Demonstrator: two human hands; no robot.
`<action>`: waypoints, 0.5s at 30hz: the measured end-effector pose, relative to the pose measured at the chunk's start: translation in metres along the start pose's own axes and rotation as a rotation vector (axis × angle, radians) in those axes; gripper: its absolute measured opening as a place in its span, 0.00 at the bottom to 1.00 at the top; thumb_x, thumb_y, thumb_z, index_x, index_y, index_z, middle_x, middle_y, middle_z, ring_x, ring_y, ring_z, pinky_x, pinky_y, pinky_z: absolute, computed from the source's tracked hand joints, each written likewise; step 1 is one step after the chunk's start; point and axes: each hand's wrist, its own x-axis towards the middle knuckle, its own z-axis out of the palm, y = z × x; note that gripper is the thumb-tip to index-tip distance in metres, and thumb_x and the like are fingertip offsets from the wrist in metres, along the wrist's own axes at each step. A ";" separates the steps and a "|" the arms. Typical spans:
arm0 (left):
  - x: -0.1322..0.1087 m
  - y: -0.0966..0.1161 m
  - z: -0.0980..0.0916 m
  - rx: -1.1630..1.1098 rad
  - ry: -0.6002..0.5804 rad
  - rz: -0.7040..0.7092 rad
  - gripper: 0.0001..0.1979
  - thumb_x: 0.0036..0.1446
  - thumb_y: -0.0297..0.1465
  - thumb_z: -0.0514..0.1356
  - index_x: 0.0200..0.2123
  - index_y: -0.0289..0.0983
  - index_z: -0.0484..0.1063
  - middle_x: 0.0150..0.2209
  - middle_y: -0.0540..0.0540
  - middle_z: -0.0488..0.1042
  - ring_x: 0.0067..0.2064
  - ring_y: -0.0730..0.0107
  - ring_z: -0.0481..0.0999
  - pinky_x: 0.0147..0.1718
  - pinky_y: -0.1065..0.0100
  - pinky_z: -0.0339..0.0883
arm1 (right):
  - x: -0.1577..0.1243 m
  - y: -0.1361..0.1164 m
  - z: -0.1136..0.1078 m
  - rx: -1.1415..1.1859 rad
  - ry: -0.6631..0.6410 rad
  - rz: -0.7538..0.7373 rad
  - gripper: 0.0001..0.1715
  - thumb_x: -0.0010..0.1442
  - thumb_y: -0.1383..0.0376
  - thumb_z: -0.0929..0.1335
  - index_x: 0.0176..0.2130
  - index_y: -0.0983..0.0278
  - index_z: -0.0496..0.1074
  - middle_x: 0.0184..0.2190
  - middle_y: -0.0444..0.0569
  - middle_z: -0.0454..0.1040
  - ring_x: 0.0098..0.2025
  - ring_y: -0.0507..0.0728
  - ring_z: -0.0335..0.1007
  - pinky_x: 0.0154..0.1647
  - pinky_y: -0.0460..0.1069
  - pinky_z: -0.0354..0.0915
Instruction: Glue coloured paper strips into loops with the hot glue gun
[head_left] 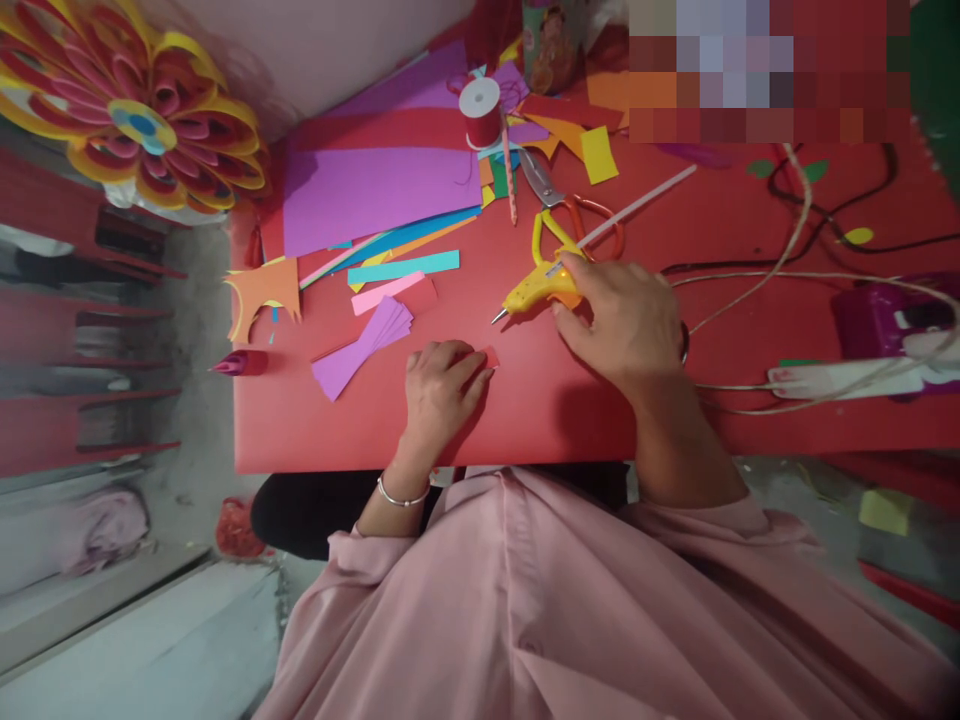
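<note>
My right hand point(626, 320) grips a yellow glue gun point(534, 287), its nozzle pointing left and down toward the red table point(540, 410). A white glue stick point(637, 205) juts from the gun's back. My left hand point(439, 385) rests on the table with fingers curled, pressing a small red paper piece point(491, 356) at the fingertips. A stack of purple paper strips point(364, 345) lies just left of that hand.
Purple, blue and red paper sheets point(375, 190), pink and teal strips, a red thread spool point(481, 110), and orange-handled scissors point(574, 205) lie at the back. Cords point(780, 270) run to a power strip at right. A paper flower point(142, 120) hangs at left.
</note>
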 end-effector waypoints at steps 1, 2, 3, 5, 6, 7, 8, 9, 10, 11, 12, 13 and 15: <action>0.000 0.000 0.000 0.003 0.000 0.000 0.10 0.71 0.40 0.64 0.47 0.44 0.84 0.48 0.43 0.83 0.47 0.58 0.77 0.44 0.55 0.60 | 0.000 0.002 0.000 0.000 0.011 0.010 0.33 0.72 0.56 0.64 0.71 0.63 0.66 0.51 0.60 0.80 0.51 0.68 0.71 0.51 0.60 0.62; 0.000 0.001 0.000 0.005 0.002 0.000 0.10 0.71 0.39 0.64 0.47 0.44 0.84 0.48 0.43 0.83 0.47 0.58 0.77 0.44 0.55 0.59 | 0.000 0.003 0.000 0.000 0.020 0.016 0.33 0.73 0.56 0.63 0.71 0.63 0.66 0.51 0.60 0.80 0.51 0.68 0.71 0.51 0.60 0.62; 0.000 0.001 0.001 0.007 0.007 0.001 0.10 0.71 0.39 0.64 0.47 0.44 0.84 0.47 0.43 0.83 0.46 0.58 0.77 0.44 0.55 0.59 | 0.000 0.004 0.000 0.000 0.028 0.018 0.33 0.73 0.56 0.63 0.71 0.63 0.66 0.51 0.60 0.80 0.50 0.68 0.71 0.51 0.60 0.62; 0.000 0.001 0.001 0.009 0.022 0.009 0.09 0.71 0.39 0.64 0.46 0.43 0.84 0.46 0.44 0.83 0.45 0.59 0.77 0.42 0.56 0.58 | 0.000 0.008 0.001 -0.003 0.044 0.013 0.32 0.72 0.57 0.64 0.71 0.63 0.67 0.50 0.59 0.80 0.50 0.67 0.71 0.51 0.60 0.63; 0.000 0.001 0.002 0.009 0.031 0.016 0.09 0.71 0.38 0.65 0.46 0.43 0.84 0.46 0.44 0.83 0.45 0.59 0.77 0.42 0.56 0.58 | 0.000 0.009 0.002 -0.008 0.059 0.013 0.32 0.72 0.57 0.64 0.70 0.63 0.68 0.50 0.59 0.80 0.50 0.67 0.71 0.51 0.60 0.64; 0.000 0.002 0.002 0.010 0.040 0.024 0.09 0.71 0.38 0.65 0.45 0.42 0.84 0.45 0.45 0.83 0.44 0.59 0.77 0.41 0.57 0.58 | 0.001 0.012 0.004 -0.016 0.081 0.017 0.32 0.72 0.57 0.65 0.70 0.63 0.69 0.49 0.59 0.79 0.50 0.68 0.72 0.51 0.60 0.65; 0.000 0.002 0.003 0.010 0.048 0.031 0.08 0.71 0.38 0.65 0.45 0.42 0.84 0.45 0.45 0.83 0.44 0.60 0.76 0.41 0.57 0.57 | 0.001 0.014 0.005 -0.027 0.107 0.024 0.32 0.71 0.57 0.65 0.70 0.64 0.69 0.49 0.60 0.79 0.51 0.68 0.72 0.51 0.60 0.65; -0.001 0.002 0.003 0.011 0.052 0.034 0.08 0.70 0.38 0.65 0.45 0.42 0.84 0.45 0.44 0.83 0.44 0.60 0.76 0.41 0.57 0.57 | 0.002 0.017 0.008 -0.037 0.134 0.030 0.32 0.71 0.57 0.66 0.69 0.65 0.70 0.49 0.60 0.79 0.51 0.68 0.72 0.52 0.60 0.65; -0.001 0.001 0.004 0.011 0.052 0.034 0.08 0.70 0.38 0.65 0.44 0.42 0.84 0.45 0.44 0.83 0.44 0.59 0.76 0.41 0.57 0.57 | 0.003 0.019 0.010 -0.046 0.159 0.035 0.32 0.71 0.57 0.66 0.69 0.65 0.70 0.49 0.61 0.79 0.51 0.69 0.72 0.52 0.61 0.66; -0.001 0.001 0.004 0.010 0.048 0.031 0.08 0.70 0.38 0.65 0.44 0.42 0.84 0.45 0.44 0.83 0.44 0.59 0.76 0.41 0.57 0.57 | 0.005 0.022 0.013 -0.052 0.180 0.040 0.31 0.72 0.56 0.66 0.69 0.65 0.71 0.49 0.62 0.79 0.51 0.69 0.72 0.53 0.62 0.66; -0.001 0.001 0.005 0.009 0.043 0.028 0.08 0.70 0.38 0.65 0.44 0.42 0.84 0.46 0.44 0.83 0.44 0.59 0.76 0.41 0.57 0.57 | 0.006 0.025 0.016 -0.056 0.199 0.049 0.31 0.72 0.56 0.65 0.68 0.65 0.71 0.50 0.62 0.79 0.52 0.69 0.71 0.53 0.62 0.66; -0.001 0.001 0.005 0.007 0.041 0.025 0.08 0.70 0.38 0.66 0.45 0.42 0.84 0.46 0.44 0.83 0.45 0.58 0.76 0.41 0.57 0.57 | 0.008 0.027 0.018 -0.056 0.219 0.059 0.30 0.73 0.56 0.65 0.68 0.64 0.71 0.50 0.62 0.79 0.52 0.69 0.71 0.54 0.63 0.66; -0.002 0.001 0.006 0.005 0.048 0.020 0.08 0.70 0.38 0.66 0.45 0.42 0.83 0.46 0.44 0.83 0.45 0.58 0.76 0.41 0.57 0.58 | 0.010 0.029 0.020 -0.047 0.262 0.083 0.30 0.73 0.54 0.64 0.68 0.62 0.72 0.51 0.63 0.78 0.52 0.70 0.71 0.53 0.64 0.66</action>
